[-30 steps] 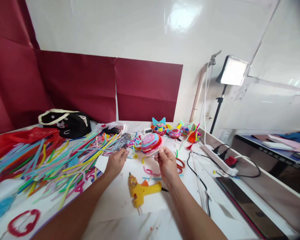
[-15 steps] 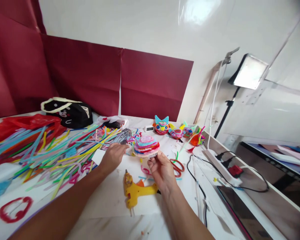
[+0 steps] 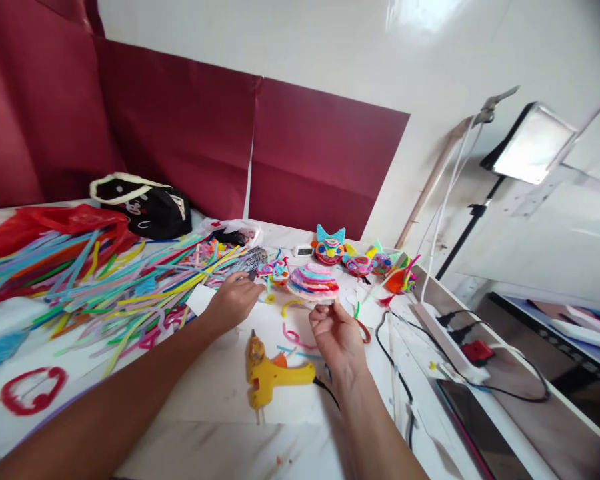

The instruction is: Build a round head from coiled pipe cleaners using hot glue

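My right hand (image 3: 341,333) pinches the lower edge of a dome-shaped piece (image 3: 313,283) covered in rows of pink, white, blue and red pipe cleaner, held above the table. To the left, my left hand (image 3: 234,301) is closed, fingers curled together near a small colourful pipe-cleaner figure (image 3: 274,270). A dark tip shows by its fingers; what it holds, if anything, I cannot make out. Below both hands a yellow hot glue gun (image 3: 280,377) lies on white paper, nozzle to the left. Orange-handled scissors (image 3: 364,331) lie partly hidden behind my right hand.
Loose pipe cleaners (image 3: 125,287) cover the left of the table, beside a red plastic bag (image 3: 65,223) and a black pouch (image 3: 150,210). Finished lion-like heads (image 3: 331,247) stand at the back. A power strip (image 3: 450,340), cables and a phone (image 3: 480,427) lie at right.
The view has shifted slightly. The dome has moved a little right with my right hand, and its face has turned slightly. My left hand is farther from the dome, its fingers more curled.
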Available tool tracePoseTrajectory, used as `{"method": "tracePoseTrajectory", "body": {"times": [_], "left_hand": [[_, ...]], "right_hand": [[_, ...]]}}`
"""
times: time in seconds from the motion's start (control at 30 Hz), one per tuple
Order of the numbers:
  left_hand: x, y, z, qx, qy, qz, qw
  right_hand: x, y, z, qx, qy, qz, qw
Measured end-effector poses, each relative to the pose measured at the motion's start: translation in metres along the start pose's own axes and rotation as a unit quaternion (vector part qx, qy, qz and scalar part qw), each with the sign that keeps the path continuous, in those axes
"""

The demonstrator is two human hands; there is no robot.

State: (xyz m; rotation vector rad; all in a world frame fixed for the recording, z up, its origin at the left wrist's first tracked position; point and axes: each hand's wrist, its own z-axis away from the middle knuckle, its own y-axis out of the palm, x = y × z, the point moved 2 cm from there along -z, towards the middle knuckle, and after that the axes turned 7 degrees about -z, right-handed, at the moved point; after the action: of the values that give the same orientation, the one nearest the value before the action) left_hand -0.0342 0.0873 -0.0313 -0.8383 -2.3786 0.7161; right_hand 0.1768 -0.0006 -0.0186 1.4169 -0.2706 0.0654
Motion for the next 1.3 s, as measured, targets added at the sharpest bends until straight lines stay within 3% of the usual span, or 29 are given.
{"method": "tracePoseTrajectory", "body": {"times": [0.3,0.5,0.6,0.83,1.1,1.3], "left_hand": [[0.003,-0.001,0.004,-0.002,-0.003,0.019,1.0],[0.004,0.001,0.007,-0.016,-0.009,0.03,0.999],[0.004,0.002,0.009,-0.018,0.0,0.026,1.0],[0.004,0.0,0.011,-0.046,-0.02,0.035,0.998],[0.001,-0.004,0.008,-0.043,-0.037,0.053,0.997],[0.0,-0.006,0.009,-0.037,-0.042,0.061,0.997]], "right_hand": [[0.005,0.003,-0.001,0.045,-0.029,-0.002,0.999],[0.01,0.006,-0.001,0.119,-0.117,0.111,0.98],[0.009,0.008,0.003,0.137,-0.16,0.199,0.957],[0.006,0.009,0.014,0.138,-0.303,0.437,0.836],[0.001,0.012,0.023,0.138,-0.423,0.566,0.694],[-0.002,0.013,0.026,0.185,-0.526,0.615,0.557]]}}
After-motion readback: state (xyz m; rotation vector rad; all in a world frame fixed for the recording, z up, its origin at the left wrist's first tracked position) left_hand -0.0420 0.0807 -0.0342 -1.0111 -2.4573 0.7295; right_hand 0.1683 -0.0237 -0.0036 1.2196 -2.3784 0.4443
